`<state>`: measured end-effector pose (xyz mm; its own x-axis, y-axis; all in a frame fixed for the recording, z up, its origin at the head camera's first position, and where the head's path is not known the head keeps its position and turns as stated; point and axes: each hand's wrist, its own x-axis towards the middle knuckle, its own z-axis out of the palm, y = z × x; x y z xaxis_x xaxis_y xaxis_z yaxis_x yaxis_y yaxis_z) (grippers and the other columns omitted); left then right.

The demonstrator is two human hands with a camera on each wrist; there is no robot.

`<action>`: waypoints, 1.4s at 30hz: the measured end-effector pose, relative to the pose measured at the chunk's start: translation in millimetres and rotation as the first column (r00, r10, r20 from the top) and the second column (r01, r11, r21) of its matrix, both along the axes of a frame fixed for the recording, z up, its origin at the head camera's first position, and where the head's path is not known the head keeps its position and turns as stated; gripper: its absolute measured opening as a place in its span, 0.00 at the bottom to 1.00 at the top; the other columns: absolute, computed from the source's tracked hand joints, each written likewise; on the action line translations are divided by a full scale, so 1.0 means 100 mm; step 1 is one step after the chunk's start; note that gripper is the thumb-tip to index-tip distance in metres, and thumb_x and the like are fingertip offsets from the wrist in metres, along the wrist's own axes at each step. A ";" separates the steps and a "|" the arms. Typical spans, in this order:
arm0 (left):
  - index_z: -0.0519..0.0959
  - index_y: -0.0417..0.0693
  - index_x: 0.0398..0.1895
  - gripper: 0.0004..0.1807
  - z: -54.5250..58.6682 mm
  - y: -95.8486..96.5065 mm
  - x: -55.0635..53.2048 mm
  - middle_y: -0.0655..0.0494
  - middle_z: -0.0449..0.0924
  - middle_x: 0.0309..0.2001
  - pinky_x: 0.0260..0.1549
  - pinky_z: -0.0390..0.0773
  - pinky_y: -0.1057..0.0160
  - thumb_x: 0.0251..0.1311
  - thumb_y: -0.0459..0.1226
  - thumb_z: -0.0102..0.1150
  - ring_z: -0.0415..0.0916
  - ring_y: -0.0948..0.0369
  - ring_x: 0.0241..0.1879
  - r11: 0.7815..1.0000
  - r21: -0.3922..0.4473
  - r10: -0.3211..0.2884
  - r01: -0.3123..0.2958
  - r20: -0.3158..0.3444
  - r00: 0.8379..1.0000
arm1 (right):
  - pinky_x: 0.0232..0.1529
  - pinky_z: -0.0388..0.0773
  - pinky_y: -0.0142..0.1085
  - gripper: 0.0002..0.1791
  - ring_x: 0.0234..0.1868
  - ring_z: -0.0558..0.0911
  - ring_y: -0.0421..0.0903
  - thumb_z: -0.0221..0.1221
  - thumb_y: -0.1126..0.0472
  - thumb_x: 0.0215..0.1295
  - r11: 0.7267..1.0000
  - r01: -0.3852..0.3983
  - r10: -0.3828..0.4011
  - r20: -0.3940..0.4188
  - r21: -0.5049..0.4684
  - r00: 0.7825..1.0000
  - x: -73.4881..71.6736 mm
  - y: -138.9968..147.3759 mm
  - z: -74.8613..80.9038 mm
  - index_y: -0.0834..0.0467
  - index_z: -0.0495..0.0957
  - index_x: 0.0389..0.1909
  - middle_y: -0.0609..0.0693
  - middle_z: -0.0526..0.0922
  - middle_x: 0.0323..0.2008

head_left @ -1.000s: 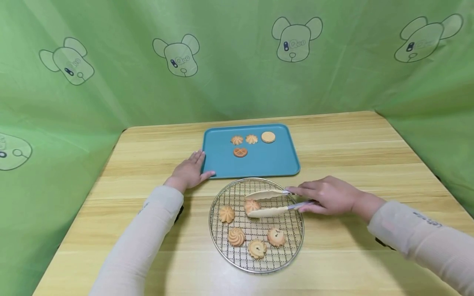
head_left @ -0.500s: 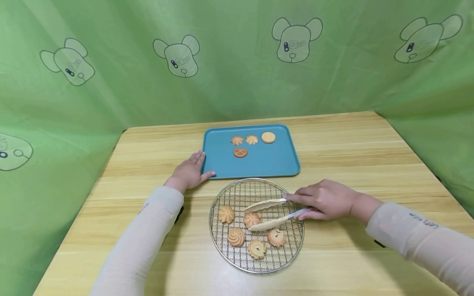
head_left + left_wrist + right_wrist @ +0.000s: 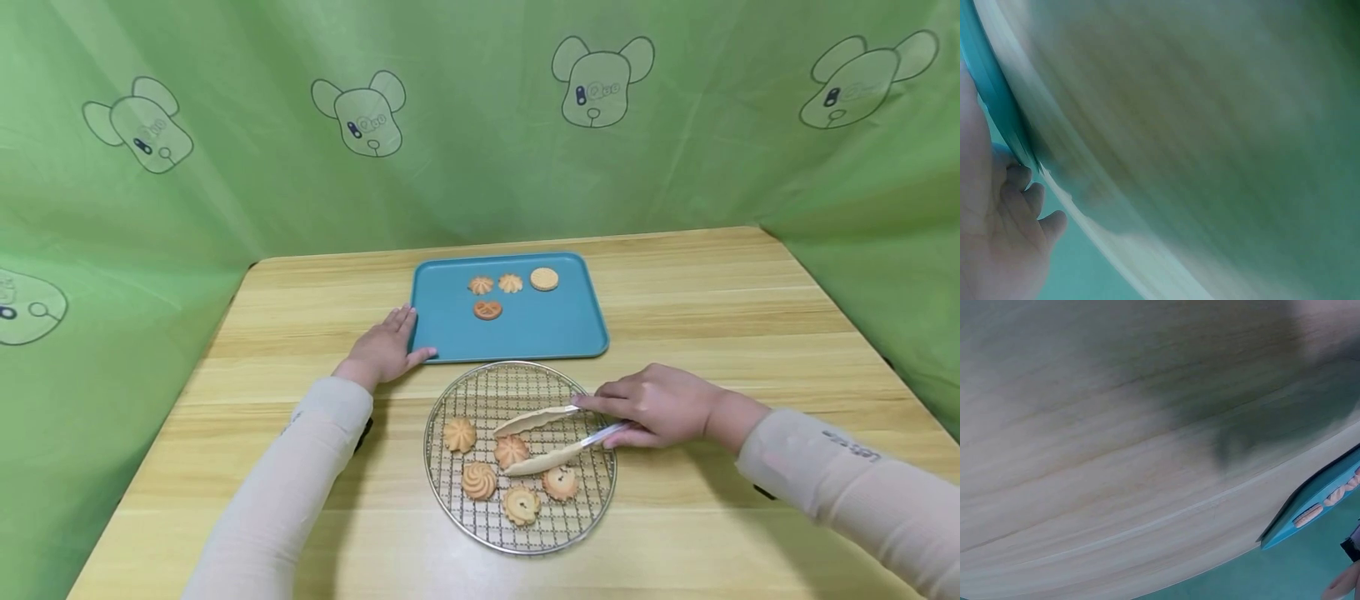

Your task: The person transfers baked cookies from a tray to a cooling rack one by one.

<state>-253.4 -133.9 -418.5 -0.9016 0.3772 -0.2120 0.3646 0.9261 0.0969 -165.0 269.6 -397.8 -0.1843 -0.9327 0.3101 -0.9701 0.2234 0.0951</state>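
Gripping tongs (image 3: 551, 459) in the right hand (image 3: 660, 406), with both tips apart, on either side of a ridged cookie (image 3: 512, 451) on a round wire rack (image 3: 517, 385); cannot tell whether clear of the mesh. Accompanied there by four other cookies (image 3: 478, 481), to the left and toward the near rim. Resting the left hand (image 3: 381, 346), thumb apart from fingers, on the left edge of a blue tray (image 3: 525, 337). Placed on the desk (image 3: 705, 317) just beyond the rack, bearing four smaller-looking cookies (image 3: 487, 310).
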 end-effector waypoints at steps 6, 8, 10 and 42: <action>0.40 0.38 0.74 0.48 0.01 0.02 0.01 0.45 0.35 0.75 0.69 0.44 0.54 0.66 0.64 0.34 0.35 0.49 0.73 1.000 0.007 -0.007 0.007 -0.004 1.000 | 0.28 0.82 0.33 0.35 0.33 0.83 0.42 0.63 0.42 0.59 0.998 0.053 -0.053 0.027 0.022 0.998 0.01 0.01 0.02 0.61 0.73 0.61 0.51 0.83 0.39; 0.40 0.37 0.74 0.48 0.01 0.02 0.01 0.45 0.35 0.75 0.69 0.44 0.54 0.66 0.64 0.34 0.36 0.49 0.73 1.000 0.007 -0.010 0.010 -0.009 1.000 | 0.29 0.82 0.34 0.37 0.34 0.84 0.43 0.64 0.42 0.57 0.997 0.074 -0.075 0.032 0.031 0.997 0.01 0.02 0.02 0.62 0.72 0.62 0.52 0.83 0.40; 0.41 0.37 0.74 0.48 0.01 0.02 0.01 0.45 0.36 0.75 0.69 0.45 0.54 0.66 0.64 0.34 0.36 0.49 0.73 1.000 0.007 -0.012 0.012 -0.011 1.000 | 0.30 0.82 0.35 0.39 0.35 0.83 0.43 0.65 0.42 0.56 0.995 0.094 -0.095 0.034 0.039 0.995 0.01 0.03 0.02 0.62 0.71 0.62 0.52 0.83 0.41; 0.40 0.37 0.74 0.48 -0.01 0.01 0.00 0.45 0.35 0.75 0.70 0.44 0.54 0.66 0.64 0.34 0.36 0.49 0.73 1.000 0.003 -0.001 0.001 -0.011 1.000 | 0.30 0.83 0.44 0.51 0.29 0.83 0.52 0.61 0.32 0.53 0.868 0.489 -0.496 0.171 0.082 0.851 -0.05 -0.19 0.11 0.59 0.60 0.71 0.66 0.78 0.50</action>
<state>-253.4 -133.3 -419.5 -0.9036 0.3787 -0.2005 0.3666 0.9254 0.0957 -170.5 250.8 -386.5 -0.6721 -0.7139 0.1967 -0.7345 0.6765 -0.0544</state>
